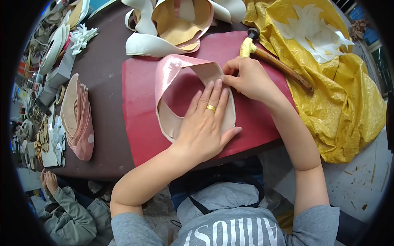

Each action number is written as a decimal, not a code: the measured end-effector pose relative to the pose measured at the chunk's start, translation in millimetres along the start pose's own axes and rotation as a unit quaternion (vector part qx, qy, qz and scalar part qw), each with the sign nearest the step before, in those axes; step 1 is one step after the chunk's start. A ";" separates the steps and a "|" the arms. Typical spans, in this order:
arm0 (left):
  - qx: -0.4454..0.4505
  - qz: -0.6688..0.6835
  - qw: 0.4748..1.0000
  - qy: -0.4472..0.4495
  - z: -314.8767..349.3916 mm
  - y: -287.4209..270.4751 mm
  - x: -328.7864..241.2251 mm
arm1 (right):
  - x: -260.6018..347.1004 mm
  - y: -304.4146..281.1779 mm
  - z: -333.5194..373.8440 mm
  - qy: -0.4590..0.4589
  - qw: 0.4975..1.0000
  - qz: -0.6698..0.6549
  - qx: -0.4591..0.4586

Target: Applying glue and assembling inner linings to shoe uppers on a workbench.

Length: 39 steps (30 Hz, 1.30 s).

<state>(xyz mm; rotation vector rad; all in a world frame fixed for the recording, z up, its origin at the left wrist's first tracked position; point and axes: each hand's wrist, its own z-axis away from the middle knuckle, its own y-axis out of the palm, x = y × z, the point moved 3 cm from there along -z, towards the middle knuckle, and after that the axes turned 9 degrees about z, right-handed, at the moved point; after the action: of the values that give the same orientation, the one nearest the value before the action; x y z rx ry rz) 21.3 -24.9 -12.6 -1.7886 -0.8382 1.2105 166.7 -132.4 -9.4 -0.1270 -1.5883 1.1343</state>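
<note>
A shoe upper [167, 74], glossy pink outside with a beige lining, lies curled into a loop on a red mat [139, 119]. My left hand [203, 119], with a gold-coloured ring, presses flat on the lining along the loop's right side, fingers stretched out. At the upper right edge of the same piece, my right hand [251, 78] pinches the rim between thumb and bent fingers, close to my left fingertips. Just beyond my right hand rests a hammer [281, 69] with a wooden handle and yellow wrapping near its dark head.
White and tan uppers [143, 45] are heaped at the far edge of the mat. A stack of pink uppers [80, 127] stands to the left. Yellow sheeting [336, 110] at the right bears white cut pieces [310, 35]. Another person's hand [50, 181] shows at lower left.
</note>
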 end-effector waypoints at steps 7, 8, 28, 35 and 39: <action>0.198 0.210 0.939 0.187 28.3 6.1 -35.0 | -11.9 3.7 -2.7 0.000 1.000 0.005 0.007; 0.248 0.307 0.897 0.198 41.7 2.7 -45.0 | -7.6 4.3 -0.1 -0.005 1.000 0.002 0.005; 0.029 -0.062 0.995 -0.077 106.5 -59.8 26.5 | 35.3 39.1 76.8 -0.308 0.918 0.249 0.012; 0.039 -0.091 0.994 -0.036 88.0 -70.1 28.7 | 46.8 62.6 123.8 -0.372 0.909 0.182 0.052; -0.188 -0.130 0.973 0.005 14.4 -91.0 41.2 | 36.6 55.0 113.6 -0.370 0.914 0.138 0.097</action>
<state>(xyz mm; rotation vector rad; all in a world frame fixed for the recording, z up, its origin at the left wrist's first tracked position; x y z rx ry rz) 13.2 55.6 47.7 -1.9001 -1.3206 0.9135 36.2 -147.6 -12.8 0.2505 -2.1470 1.6821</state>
